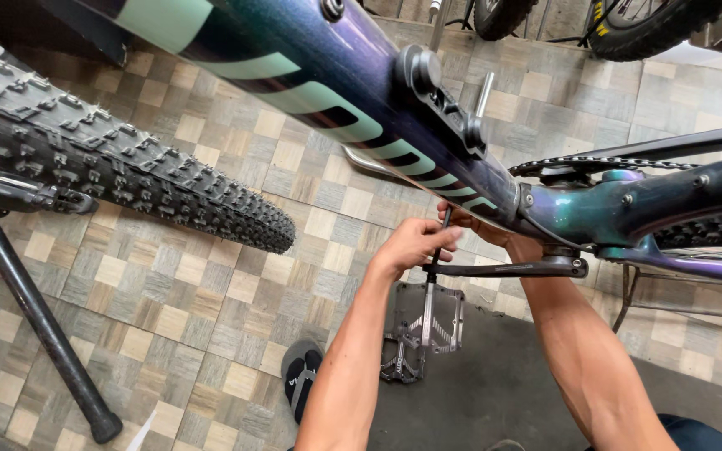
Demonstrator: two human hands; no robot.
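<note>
A dark purple-blue bicycle frame (pixel 353 75) runs across the view above my arms. My left hand (pixel 414 245) is closed on a thin black hex key (pixel 442 238) that stands at the outer end of the black crank arm (pixel 516 269). A grey flat pedal (pixel 424 330) with pins hangs just below that end. My right hand (pixel 482 230) reaches up under the frame beside the key; most of it is hidden by the frame, so its grip is unclear.
The knobby front tyre (pixel 127 159) lies to the left, with a black stand leg (pixel 39 321) below it. The chainring and chain (pixel 595 165) sit right of the crank. My sandalled foot (pixel 301 376) rests on the chequered tile floor (pixel 169 317); a dark mat (pixel 478 401) lies under the pedal.
</note>
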